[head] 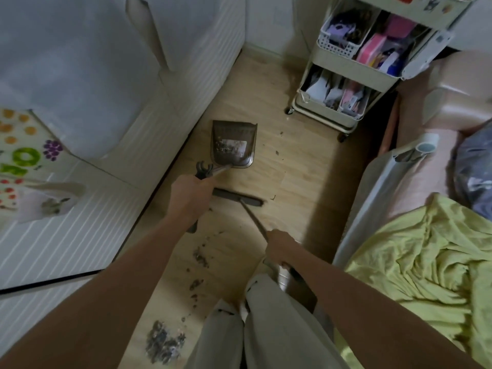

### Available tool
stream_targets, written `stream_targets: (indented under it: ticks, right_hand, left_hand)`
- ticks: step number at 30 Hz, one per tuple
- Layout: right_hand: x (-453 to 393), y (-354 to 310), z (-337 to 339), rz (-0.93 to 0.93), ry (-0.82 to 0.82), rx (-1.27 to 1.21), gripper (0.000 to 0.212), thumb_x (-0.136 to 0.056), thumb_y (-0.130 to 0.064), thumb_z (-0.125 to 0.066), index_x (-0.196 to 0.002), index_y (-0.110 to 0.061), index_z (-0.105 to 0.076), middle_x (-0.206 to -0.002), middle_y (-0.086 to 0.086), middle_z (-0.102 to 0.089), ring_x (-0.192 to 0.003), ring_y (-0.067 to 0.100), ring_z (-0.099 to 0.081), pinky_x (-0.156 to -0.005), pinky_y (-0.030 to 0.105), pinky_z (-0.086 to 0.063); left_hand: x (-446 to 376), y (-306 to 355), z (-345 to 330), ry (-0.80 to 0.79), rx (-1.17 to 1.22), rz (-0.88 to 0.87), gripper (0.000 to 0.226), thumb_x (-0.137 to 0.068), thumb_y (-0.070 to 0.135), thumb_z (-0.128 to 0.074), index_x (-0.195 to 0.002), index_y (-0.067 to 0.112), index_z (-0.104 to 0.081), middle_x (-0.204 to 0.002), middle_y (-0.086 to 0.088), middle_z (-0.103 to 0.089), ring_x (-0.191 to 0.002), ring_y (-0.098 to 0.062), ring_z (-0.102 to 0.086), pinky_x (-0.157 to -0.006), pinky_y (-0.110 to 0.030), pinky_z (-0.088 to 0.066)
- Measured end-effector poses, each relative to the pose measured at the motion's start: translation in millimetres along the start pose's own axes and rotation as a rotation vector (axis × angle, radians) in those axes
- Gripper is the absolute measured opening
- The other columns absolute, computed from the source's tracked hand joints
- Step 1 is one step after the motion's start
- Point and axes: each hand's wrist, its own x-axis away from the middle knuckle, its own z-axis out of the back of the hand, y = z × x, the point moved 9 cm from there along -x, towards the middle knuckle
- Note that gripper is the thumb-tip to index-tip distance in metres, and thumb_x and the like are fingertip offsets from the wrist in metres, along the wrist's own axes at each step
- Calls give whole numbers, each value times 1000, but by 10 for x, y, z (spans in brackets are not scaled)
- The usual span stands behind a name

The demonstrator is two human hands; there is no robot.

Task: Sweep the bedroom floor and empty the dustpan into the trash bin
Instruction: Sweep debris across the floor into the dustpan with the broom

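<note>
- Viewed from the head camera, the left hand point(190, 194) is clenched around the dustpan handle point(210, 170); this grip sits just behind the dustpan point(233, 143), which stands on the floor point(306, 177) with its mouth facing away from the person.
- The right hand point(281, 249) grasps the broom handle point(254, 218), whose long axis runs forward and slightly left to the broom head point(237, 197).
- Key relation: the broom head lies crosswise just behind the dustpan, between it and the person; the left hand is the nearer hand to the pan.
- Most debris lies behind the broom head: a trail of dirt clumps point(201, 258) leading back to one large pile point(162, 342) near the person's legs point(255, 328); a few specks point(277, 152) lie to the right of the pan.
- Count: one dustpan, one broom, two hands, one large pile. Some debris already sits in the pan.
- A storage cart point(343, 102) stands ahead at right; no trash bin is in view.
- Judgement: sweeping is partly done, and emptying has not begun.
</note>
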Motion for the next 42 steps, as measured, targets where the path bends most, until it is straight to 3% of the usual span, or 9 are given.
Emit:
stream_targets:
  ticks: [7, 13, 19, 21, 24, 27, 31, 38, 42]
  right_hand:
    - [251, 123, -778, -90, -216, 102, 31, -93, -2, -48, -123, 2, -52, -85, 5, -53, -75, 16, -59, -62, 23, -47]
    - [683, 445, -655, -140, -180, 77, 36, -75, 6, -62, -110, -1, -62, -96, 9, -67, -76, 19, -61, -74, 31, -56]
    - [908, 603, -209, -188, -10, -243, 11, -92, -7, -50, -90, -5, -61, -69, 0, -50, -61, 15, -57, -49, 16, -40]
    - [884, 705, -36, -243, 59, -404, 25, -94, -4, -45, -70, -14, -46, -64, 1, -47, -52, 11, -46, -41, 16, -38]
    - [794, 931, 178, -346, 115, -756, 19, -93, 5, -39, -97, -2, -56, -47, 8, -53, -43, 15, -44, -31, 20, -36]
    - [588, 1188, 424, -397, 160, -1148, 30, -98, 4, -31, -124, 0, -44, -59, 11, -43, -48, 15, -37, -31, 17, -39]
    - [331, 1476, 825, -463, 163, -1324, 21, -99, 1, -30, -83, -4, -42, -67, 10, -39, -53, 16, -36, -33, 19, -39]
    - [-211, 1798, 1552, -548, 137, -1401, 22, -99, 0, -38, -78, -5, -42, -76, 10, -42, -65, 17, -44, -76, 28, -47]
    - [-495, 1811, 1851, -593, 132, -1523, 5, -99, -1, -39, -101, -5, -41, -75, 8, -42, -63, 16, -44, -64, 24, -47]
  left_hand:
    - [216, -327, 152, 18, -39, -14, 38, -90, 26, -54, -56, 12, -45, -53, -3, -45, -48, -19, -41, -56, -32, -35]
    - [435, -316, 198, 57, -13, -20, 29, -87, 22, -56, -63, 6, -51, -59, -9, -49, -55, -22, -45, -55, -30, -34]
    - [612, 190, -4, 25, -54, -130, 33, -88, 28, -56, -60, 10, -52, -64, -7, -54, -65, -28, -55, -64, -32, -42]
    - [595, 334, -122, 27, -43, -142, 30, -88, 27, -55, -63, 12, -52, -70, -9, -56, -70, -28, -56, -69, -36, -46]
    - [517, 483, -366, 29, -32, -129, 29, -88, 29, -57, -64, 13, -52, -74, -11, -58, -66, -27, -56, -63, -32, -44]
    - [397, 714, -690, 13, -78, -122, 29, -90, 29, -56, -73, 7, -60, -70, -11, -60, -61, -26, -56, -55, -26, -41]
    - [208, 1077, -1154, -9, -81, -87, 29, -92, 25, -54, -74, 2, -58, -58, -6, -51, -48, -16, -48, -42, -20, -37]
    - [-288, 1668, -2005, -66, -84, -22, 31, -90, 26, -53, -63, 11, -50, -65, -9, -53, -64, -26, -51, -73, -40, -49]
    - [-480, 1967, -2288, -51, -71, -23, 29, -87, 26, -53, -63, 10, -53, -66, -10, -55, -66, -28, -54, -70, -40, -50]
